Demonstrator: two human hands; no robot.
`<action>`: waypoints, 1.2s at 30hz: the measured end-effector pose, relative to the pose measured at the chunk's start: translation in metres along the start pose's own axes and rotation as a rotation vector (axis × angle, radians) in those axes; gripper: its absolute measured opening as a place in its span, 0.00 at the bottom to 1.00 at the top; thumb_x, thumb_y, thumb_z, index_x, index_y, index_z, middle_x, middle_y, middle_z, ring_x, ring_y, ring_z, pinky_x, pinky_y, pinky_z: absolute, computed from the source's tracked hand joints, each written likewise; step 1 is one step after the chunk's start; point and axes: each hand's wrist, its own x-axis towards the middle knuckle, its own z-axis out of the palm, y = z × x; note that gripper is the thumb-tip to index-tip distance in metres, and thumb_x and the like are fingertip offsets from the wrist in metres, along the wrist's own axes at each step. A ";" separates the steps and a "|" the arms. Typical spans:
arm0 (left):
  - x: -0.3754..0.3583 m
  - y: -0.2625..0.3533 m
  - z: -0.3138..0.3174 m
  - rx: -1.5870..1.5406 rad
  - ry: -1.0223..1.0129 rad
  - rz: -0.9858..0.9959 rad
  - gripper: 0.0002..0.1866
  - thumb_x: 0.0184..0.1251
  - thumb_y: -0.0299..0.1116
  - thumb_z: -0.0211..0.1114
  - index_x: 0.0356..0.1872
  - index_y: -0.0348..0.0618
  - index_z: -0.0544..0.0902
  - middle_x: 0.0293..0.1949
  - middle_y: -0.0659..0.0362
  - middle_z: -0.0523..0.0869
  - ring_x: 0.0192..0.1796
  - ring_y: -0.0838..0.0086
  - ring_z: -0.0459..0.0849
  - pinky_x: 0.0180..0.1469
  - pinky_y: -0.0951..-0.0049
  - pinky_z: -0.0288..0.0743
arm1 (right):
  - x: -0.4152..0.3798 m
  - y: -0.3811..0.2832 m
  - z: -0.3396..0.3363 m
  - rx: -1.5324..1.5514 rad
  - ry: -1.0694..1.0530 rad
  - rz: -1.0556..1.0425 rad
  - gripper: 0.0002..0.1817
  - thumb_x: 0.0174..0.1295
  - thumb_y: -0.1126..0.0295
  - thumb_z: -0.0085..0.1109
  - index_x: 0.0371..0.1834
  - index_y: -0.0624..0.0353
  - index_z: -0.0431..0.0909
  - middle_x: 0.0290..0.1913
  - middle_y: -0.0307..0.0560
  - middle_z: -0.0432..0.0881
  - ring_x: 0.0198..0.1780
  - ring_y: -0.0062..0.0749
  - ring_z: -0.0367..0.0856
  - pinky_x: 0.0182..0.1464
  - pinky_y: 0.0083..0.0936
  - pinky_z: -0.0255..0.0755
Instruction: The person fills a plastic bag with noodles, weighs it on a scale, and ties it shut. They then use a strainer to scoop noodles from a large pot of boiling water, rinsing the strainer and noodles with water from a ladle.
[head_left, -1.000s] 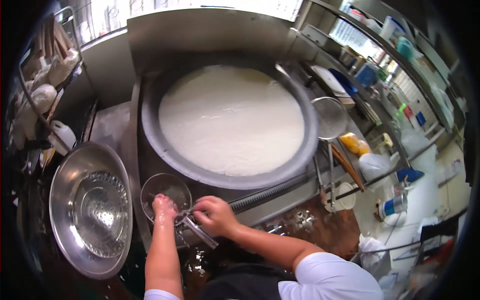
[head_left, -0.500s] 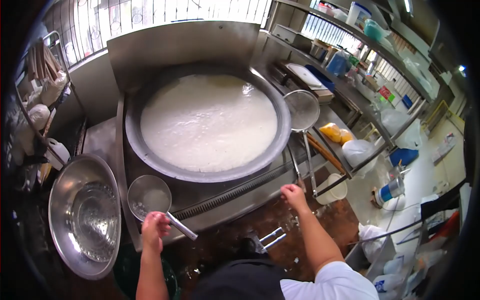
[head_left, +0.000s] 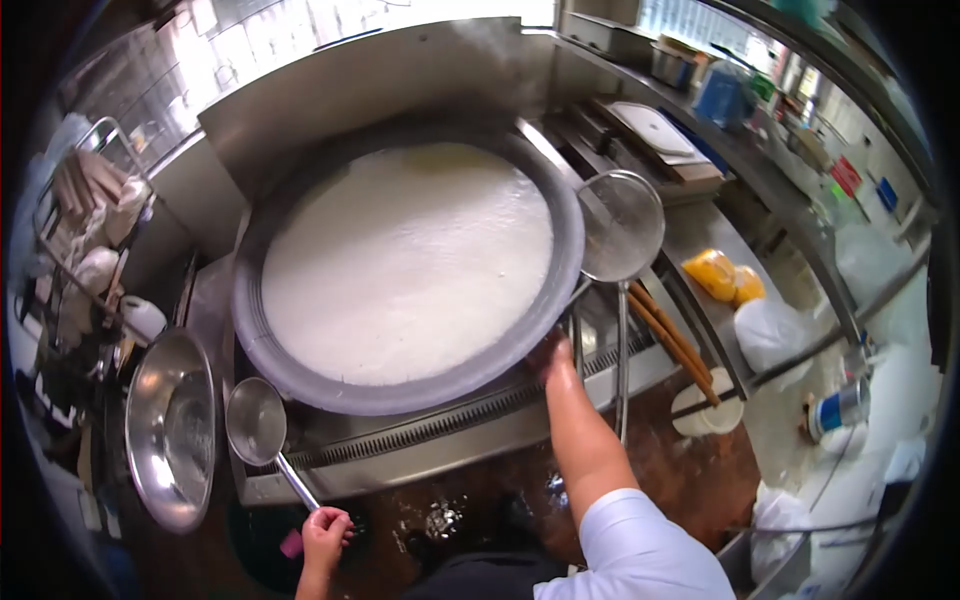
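Note:
A wide cauldron (head_left: 262, 357) full of white liquid (head_left: 410, 260) sits on the steel stove. At its front left stands a round metal dipper (head_left: 256, 420), its straight handle pointing toward me. My left hand (head_left: 327, 530) is curled at the end of that handle and appears to grip it; the exact contact is small. My right hand (head_left: 548, 355) is at the front right of the cauldron, touching or just under the rim. Shadow and blur hide its fingers. To its right lies a long-handled round strainer (head_left: 622, 225), its mesh beside the rim.
A large steel basin (head_left: 145, 440) is at the left. A dark green tub (head_left: 250, 560) stands low by my left hand, with a small pink object (head_left: 291, 545). Wooden sticks (head_left: 675, 340) and a white bucket (head_left: 710, 412) are at the right, near yellow bags (head_left: 712, 275).
My left hand has moved from in front of the dipper's bowl to its handle end. My right hand has reached forward to the cauldron's rim. The view has tilted and shifted.

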 end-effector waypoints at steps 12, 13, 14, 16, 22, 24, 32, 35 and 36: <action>0.008 -0.049 -0.065 -0.249 0.563 -0.181 0.14 0.69 0.47 0.58 0.37 0.48 0.76 0.26 0.62 0.79 0.21 0.77 0.77 0.17 0.77 0.68 | -0.007 0.027 0.043 -0.062 0.474 -0.320 0.26 0.61 0.63 0.61 0.59 0.67 0.73 0.50 0.51 0.81 0.46 0.38 0.81 0.45 0.40 0.77; 0.013 -0.055 -0.074 -0.259 0.575 -0.168 0.15 0.69 0.50 0.58 0.38 0.48 0.76 0.27 0.63 0.79 0.22 0.77 0.77 0.18 0.77 0.69 | -0.011 0.022 0.043 -0.113 0.523 -0.316 0.24 0.57 0.68 0.58 0.57 0.68 0.74 0.48 0.51 0.81 0.45 0.37 0.81 0.46 0.39 0.77; 0.016 -0.059 -0.079 -0.272 0.593 -0.158 0.17 0.69 0.52 0.59 0.38 0.48 0.76 0.28 0.63 0.79 0.24 0.77 0.77 0.19 0.77 0.69 | -0.016 0.016 0.040 -0.170 0.568 -0.309 0.23 0.53 0.73 0.56 0.55 0.69 0.74 0.46 0.51 0.81 0.43 0.35 0.80 0.46 0.37 0.76; 0.029 -0.060 -0.084 -0.322 0.591 -0.231 0.22 0.67 0.57 0.59 0.42 0.47 0.78 0.32 0.62 0.80 0.28 0.75 0.78 0.24 0.74 0.72 | -0.036 -0.005 0.041 -0.534 0.668 -0.194 0.18 0.50 0.75 0.52 0.45 0.71 0.76 0.38 0.51 0.80 0.36 0.34 0.80 0.41 0.37 0.76; 0.064 -0.053 -0.085 -0.343 0.376 -0.310 0.37 0.64 0.67 0.55 0.56 0.40 0.76 0.56 0.50 0.80 0.50 0.57 0.81 0.46 0.55 0.75 | -0.057 -0.026 0.014 -0.523 0.617 -0.521 0.13 0.55 0.71 0.67 0.40 0.65 0.77 0.32 0.46 0.79 0.23 0.31 0.76 0.23 0.28 0.74; 0.077 -0.053 -0.085 -0.458 0.194 -0.363 0.43 0.63 0.69 0.52 0.59 0.34 0.73 0.56 0.45 0.79 0.53 0.53 0.80 0.53 0.50 0.72 | -0.075 -0.044 0.010 -0.592 0.622 -0.577 0.13 0.55 0.71 0.68 0.41 0.62 0.78 0.32 0.45 0.79 0.22 0.29 0.76 0.22 0.25 0.74; 0.112 -0.055 -0.054 -1.272 -0.316 -0.171 0.29 0.62 0.59 0.62 0.49 0.42 0.80 0.43 0.52 0.86 0.42 0.59 0.85 0.46 0.56 0.80 | -0.259 -0.114 0.149 -0.655 0.300 -0.542 0.15 0.64 0.59 0.63 0.48 0.54 0.78 0.26 0.36 0.76 0.19 0.22 0.73 0.20 0.22 0.71; 0.130 -0.047 -0.066 -1.135 -0.381 -0.181 0.11 0.64 0.42 0.65 0.40 0.49 0.77 0.27 0.64 0.79 0.26 0.73 0.78 0.32 0.66 0.76 | -0.317 -0.024 0.158 -0.510 0.127 -0.332 0.12 0.65 0.54 0.61 0.40 0.50 0.79 0.17 0.33 0.70 0.15 0.23 0.69 0.20 0.25 0.72; 0.136 -0.053 -0.067 -1.040 -0.406 -0.192 0.07 0.64 0.36 0.66 0.36 0.52 0.75 0.22 0.67 0.75 0.21 0.78 0.73 0.27 0.69 0.73 | -0.313 0.005 0.129 -0.704 0.211 -0.345 0.11 0.66 0.55 0.60 0.33 0.48 0.75 0.15 0.32 0.68 0.14 0.24 0.70 0.18 0.26 0.72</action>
